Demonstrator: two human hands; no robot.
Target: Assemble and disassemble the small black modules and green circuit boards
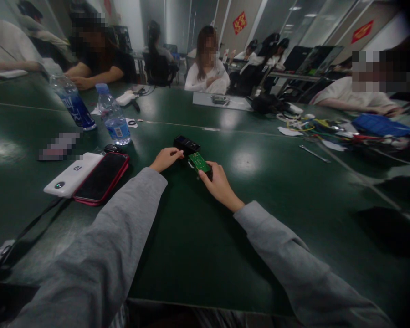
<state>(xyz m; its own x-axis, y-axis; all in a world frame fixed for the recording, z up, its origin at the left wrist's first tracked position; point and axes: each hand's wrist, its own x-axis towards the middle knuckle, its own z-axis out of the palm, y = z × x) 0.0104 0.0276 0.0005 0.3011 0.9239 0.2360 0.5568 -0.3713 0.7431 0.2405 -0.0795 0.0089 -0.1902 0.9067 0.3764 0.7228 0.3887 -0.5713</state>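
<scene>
My right hand (218,184) grips a green circuit board (200,162) between thumb and fingers, tilted above the dark green table (198,255). Just behind the board's far edge sits a small black box (187,144). My left hand (166,159) is beside the box on its left, thumb and fingertips pinched close together near its front corner. Whether anything small is between those fingertips is too small to tell. A small whitish part (190,164) shows at the board's left edge.
On the left lie a red-cased phone (101,177), a white power bank (73,175) and two bottles, one clear (114,118), one blue-labelled (75,105). Tangled cables (304,123) and a blue item (382,125) lie at right. People sit across the table.
</scene>
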